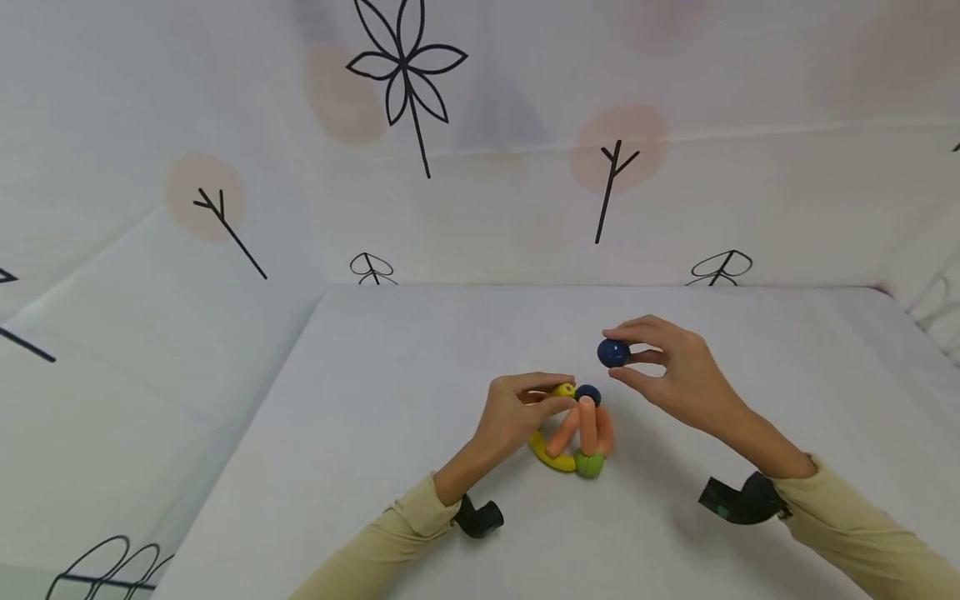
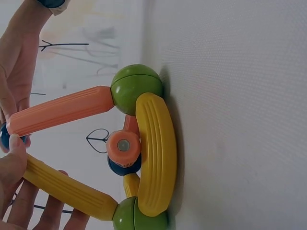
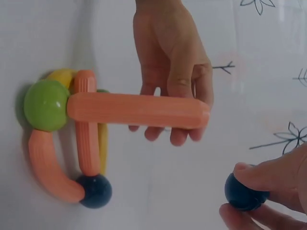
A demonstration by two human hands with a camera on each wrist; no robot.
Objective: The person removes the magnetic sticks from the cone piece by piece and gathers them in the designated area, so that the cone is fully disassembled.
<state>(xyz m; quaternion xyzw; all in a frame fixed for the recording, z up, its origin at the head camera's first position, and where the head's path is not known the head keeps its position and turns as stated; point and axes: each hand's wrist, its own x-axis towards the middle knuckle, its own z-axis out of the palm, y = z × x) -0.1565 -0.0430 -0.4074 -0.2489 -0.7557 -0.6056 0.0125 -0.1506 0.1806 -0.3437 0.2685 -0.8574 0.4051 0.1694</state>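
Between thumb and fingers, my right hand [image 1: 686, 379] pinches a dark blue ball [image 1: 613, 353], held in the air right of the rod tops. My left hand [image 1: 510, 417] holds the upper end of a raised yellow rod [image 2: 69, 188]; its thumb tip lies by the top of an orange rod [image 2: 62, 111]. Both rods rise from green balls [image 2: 137, 89] in a magnetic ball-and-rod frame. A curved yellow rod [image 2: 157, 155] joins two green balls along the table. Another dark blue ball [image 3: 94, 190] touches a curved orange rod [image 3: 48, 167] on the frame's far side.
The frame stands on a white table [image 1: 375, 350]. White cloth [image 1: 487, 208] with black plant drawings and peach spots hangs behind and at the sides. Dark cameras [image 1: 480, 518] are strapped at both wrists, below beige sleeves.
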